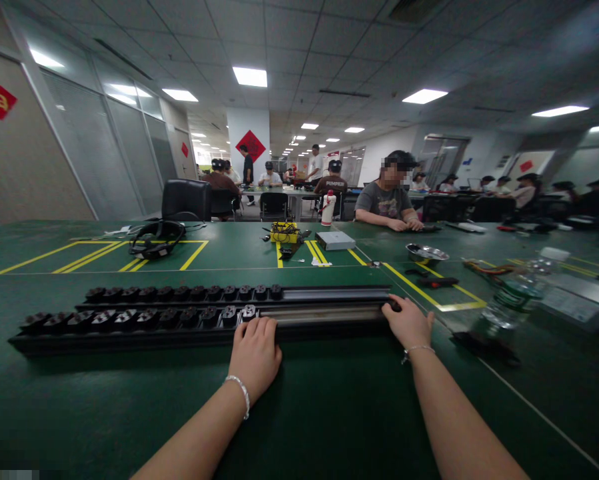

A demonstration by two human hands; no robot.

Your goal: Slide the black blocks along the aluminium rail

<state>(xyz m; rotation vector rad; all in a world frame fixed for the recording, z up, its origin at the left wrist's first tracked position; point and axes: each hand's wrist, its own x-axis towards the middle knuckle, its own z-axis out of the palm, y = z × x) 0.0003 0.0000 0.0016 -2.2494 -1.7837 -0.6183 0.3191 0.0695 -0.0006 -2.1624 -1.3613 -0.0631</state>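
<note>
Two long black power track rails point(324, 317) lie side by side across the green table, with black socket modules point(146, 319) set in a row along the left part of each. The right part of each rail shows a bare channel. My left hand point(256, 353) is curled over the front edge of the near rail, beside the last module of its row. At the right end of the rails my right hand point(410, 323) has its fingers closed around the end, where a small dark piece shows by the fingertips. Whether that piece is separate from the rail is unclear.
Beyond the rails are a black headset point(156, 239), a yellow box with cables point(284, 233), a grey box point(335, 240) and a metal bowl point(426, 254). A water bottle point(516, 293) stands at right, near a red-and-black tool point(436, 283). A person point(389, 197) sits across the table.
</note>
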